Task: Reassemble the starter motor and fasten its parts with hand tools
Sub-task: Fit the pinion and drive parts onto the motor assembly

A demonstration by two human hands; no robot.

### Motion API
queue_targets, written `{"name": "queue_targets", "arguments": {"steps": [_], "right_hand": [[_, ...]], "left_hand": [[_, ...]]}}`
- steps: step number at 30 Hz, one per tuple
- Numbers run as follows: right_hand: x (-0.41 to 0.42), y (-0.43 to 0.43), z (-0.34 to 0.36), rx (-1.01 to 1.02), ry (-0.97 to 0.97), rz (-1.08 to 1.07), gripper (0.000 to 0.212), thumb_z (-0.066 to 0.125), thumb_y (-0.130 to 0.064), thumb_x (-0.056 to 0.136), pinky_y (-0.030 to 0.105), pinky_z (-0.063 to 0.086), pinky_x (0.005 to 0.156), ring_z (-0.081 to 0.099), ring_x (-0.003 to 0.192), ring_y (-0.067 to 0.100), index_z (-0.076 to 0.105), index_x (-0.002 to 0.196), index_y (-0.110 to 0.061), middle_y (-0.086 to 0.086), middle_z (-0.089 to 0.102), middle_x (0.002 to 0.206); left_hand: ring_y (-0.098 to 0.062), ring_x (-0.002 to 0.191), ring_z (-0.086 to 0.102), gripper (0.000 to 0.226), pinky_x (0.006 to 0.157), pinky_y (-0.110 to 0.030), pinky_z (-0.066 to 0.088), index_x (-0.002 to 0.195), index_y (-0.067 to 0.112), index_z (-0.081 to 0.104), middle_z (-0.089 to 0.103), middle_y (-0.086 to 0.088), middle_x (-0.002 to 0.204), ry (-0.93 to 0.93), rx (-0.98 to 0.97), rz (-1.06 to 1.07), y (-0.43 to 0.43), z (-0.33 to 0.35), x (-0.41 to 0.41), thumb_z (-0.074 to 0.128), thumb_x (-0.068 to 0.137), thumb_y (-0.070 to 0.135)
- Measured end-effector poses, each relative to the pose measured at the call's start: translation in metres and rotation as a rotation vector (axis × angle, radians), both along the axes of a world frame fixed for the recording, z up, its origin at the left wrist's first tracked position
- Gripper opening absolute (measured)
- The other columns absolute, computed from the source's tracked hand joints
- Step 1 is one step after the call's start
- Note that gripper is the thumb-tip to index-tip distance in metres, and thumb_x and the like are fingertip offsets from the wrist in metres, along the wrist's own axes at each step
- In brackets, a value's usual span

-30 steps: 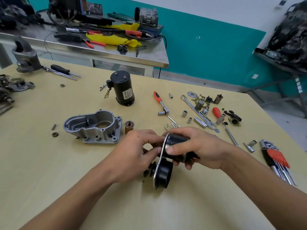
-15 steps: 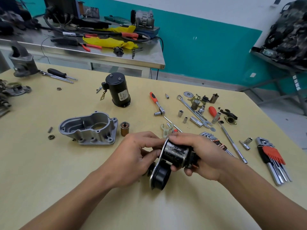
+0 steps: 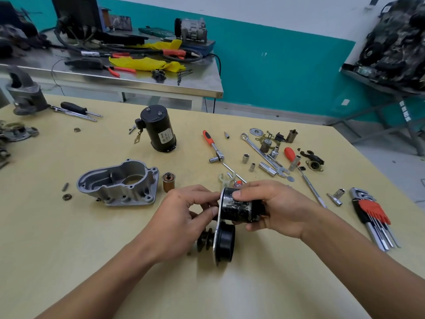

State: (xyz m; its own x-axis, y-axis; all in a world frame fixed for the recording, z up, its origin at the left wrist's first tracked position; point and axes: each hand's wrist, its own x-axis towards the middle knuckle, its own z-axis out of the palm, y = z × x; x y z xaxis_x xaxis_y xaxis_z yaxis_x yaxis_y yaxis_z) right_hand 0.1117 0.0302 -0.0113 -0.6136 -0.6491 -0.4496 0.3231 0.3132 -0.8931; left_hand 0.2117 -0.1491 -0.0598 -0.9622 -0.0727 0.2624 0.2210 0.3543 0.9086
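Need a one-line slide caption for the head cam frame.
Left hand and right hand grip a black starter part at the table; grey housing and hex keys lie nearby.

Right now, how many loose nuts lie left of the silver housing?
2. One nut lies just left of the silver housing, near a small pin; the other nut sits farther back, toward the black-handled screwdriver. More may hide in the left-edge clutter.

Two hands up, left hand and right hand, sharing one assembly. Quick tally now: one housing, one black motor, one copper bush, one ratchet, one spanner, two nuts, one hex-key set. Tables? Two: one wooden table, one steel bench.
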Motion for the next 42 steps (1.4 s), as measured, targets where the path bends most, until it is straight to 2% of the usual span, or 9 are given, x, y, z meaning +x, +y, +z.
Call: {"name": "queue_targets", "arguments": {"steps": [4,9,15,18,23,26,32,37,42], "right_hand": [[0.004,0.003,-0.005,-0.048,0.120,-0.076,0.039,0.082,-0.019,0.060,0.032,0.055,0.053,0.069,0.070,0.018,0.068,0.096,-0.010,0.003,0.069,0.082],[0.008,0.005,-0.007,-0.028,0.409,-0.034,0.028,0.081,-0.004,0.078,0.039,0.061,0.063,0.069,0.078,0.020,0.067,0.100,-0.014,0.002,0.069,0.099],[0.007,0.010,-0.013,-0.070,0.651,0.043,0.045,0.084,-0.016,0.069,0.030,0.059,0.084,0.071,0.097,0.013,0.065,0.109,-0.020,-0.004,0.072,0.109],[0.003,0.009,-0.019,-0.008,0.753,0.098,0.057,0.085,-0.032,0.070,0.029,0.055,0.091,0.068,0.105,0.007,0.065,0.122,-0.024,-0.010,0.071,0.113],[0.002,0.010,-0.033,-0.025,0.726,0.103,0.056,0.082,-0.055,0.067,0.019,0.053,0.059,0.068,0.073,0.004,0.065,0.117,-0.038,-0.015,0.071,0.097],[0.003,0.011,-0.041,-0.083,0.800,0.077,0.055,0.082,-0.051,0.069,0.011,0.049,0.065,0.067,0.075,-0.001,0.066,0.118,-0.034,-0.016,0.072,0.094],[0.005,0.008,-0.052,-0.180,0.930,0.008,0.053,0.084,-0.046,0.066,0.020,0.053,0.080,0.070,0.091,0.007,0.066,0.116,-0.037,-0.013,0.073,0.099],[0.005,0.007,-0.060,-0.206,1.105,-0.040,0.060,0.073,-0.055,0.079,0.024,0.054,0.080,0.070,0.093,0.010,0.068,0.121,-0.012,-0.005,0.073,0.102],[0.002,0.010,-0.060,-0.261,1.006,-0.017,0.042,0.051,-0.028,0.089,0.024,0.050,0.088,0.067,0.106,0.014,0.065,0.125,-0.013,-0.004,0.072,0.113]], "left_hand": [[-0.013,0.077,0.062,0.037,0.060,-0.031,0.055,0.109,0.032,0.077,0.066,0.004,0.088,0.024,0.001,-0.004,0.001,0.000,0.000,0.065,0.092,0.000],[-0.012,0.076,0.061,0.040,0.058,-0.020,0.048,0.111,0.029,0.077,0.066,0.005,0.087,0.086,-0.056,-0.005,0.003,0.001,0.002,0.065,0.091,-0.003],[-0.014,0.082,0.061,0.036,0.067,-0.029,0.051,0.118,0.024,0.074,0.064,0.006,0.089,0.239,-0.282,0.032,0.001,0.002,0.003,0.063,0.090,0.003],[-0.008,0.081,0.058,0.034,0.068,-0.023,0.047,0.117,0.020,0.074,0.063,0.005,0.089,0.298,-0.359,0.034,0.002,0.003,0.004,0.061,0.089,0.006],[0.000,0.082,0.050,0.032,0.073,-0.008,0.035,0.120,0.014,0.072,0.062,0.004,0.092,0.322,-0.467,0.015,0.009,0.004,0.007,0.062,0.090,0.009],[-0.004,0.082,0.051,0.030,0.073,-0.008,0.035,0.119,0.014,0.073,0.063,0.004,0.092,0.298,-0.482,-0.012,0.011,0.005,0.007,0.062,0.091,0.010],[-0.011,0.082,0.057,0.030,0.070,-0.016,0.040,0.120,0.015,0.072,0.064,0.003,0.093,0.275,-0.446,-0.026,0.009,0.005,0.006,0.060,0.093,0.012],[-0.012,0.081,0.058,0.029,0.069,-0.018,0.043,0.119,0.015,0.073,0.065,0.002,0.092,0.271,-0.418,-0.031,0.009,0.006,0.006,0.061,0.093,0.014],[-0.012,0.084,0.060,0.030,0.071,-0.026,0.048,0.117,0.013,0.074,0.066,0.003,0.094,0.250,-0.415,-0.028,0.008,0.007,0.005,0.061,0.090,0.010]]}}
